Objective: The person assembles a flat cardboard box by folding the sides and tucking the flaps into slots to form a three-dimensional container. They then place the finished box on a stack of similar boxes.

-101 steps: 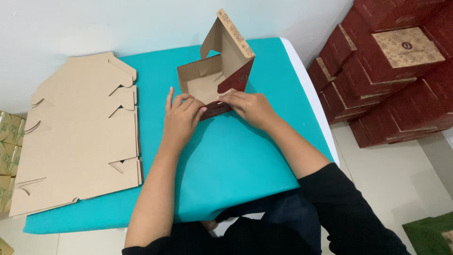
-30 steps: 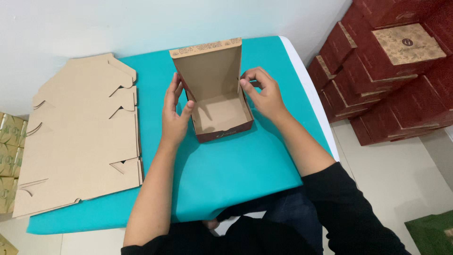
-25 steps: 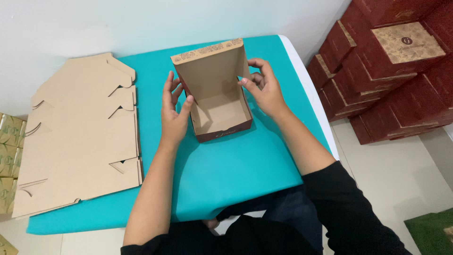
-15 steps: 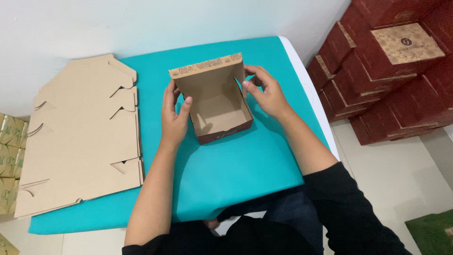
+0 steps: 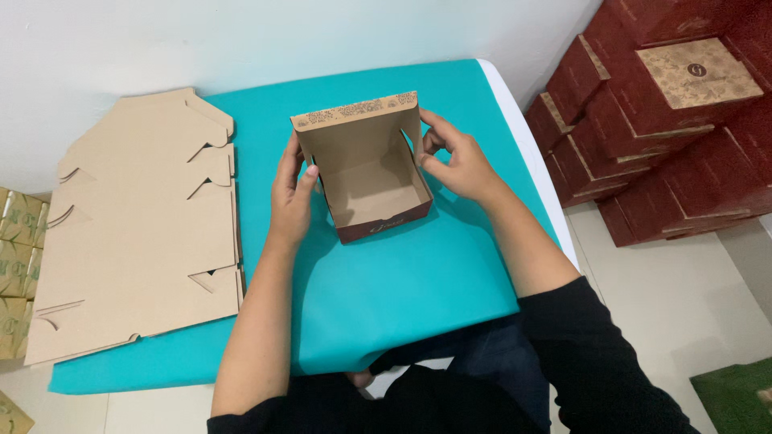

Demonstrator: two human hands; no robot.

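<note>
Centrally on the teal worktop (image 5: 386, 305), the left hand (image 5: 291, 191) presses the cardboard box (image 5: 371, 181) from nine o'clock; its lid stands up at twelve, pinched by the right hand (image 5: 457, 161) at three, equally near.

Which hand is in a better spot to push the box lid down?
Probably the right hand: its fingers already pinch the raised lid's edge. The left hand grips the cardboard box's side wall, steadying it.

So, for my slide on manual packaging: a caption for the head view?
Both hands, left hand and right hand, fold a small cardboard box on a teal table.
</note>
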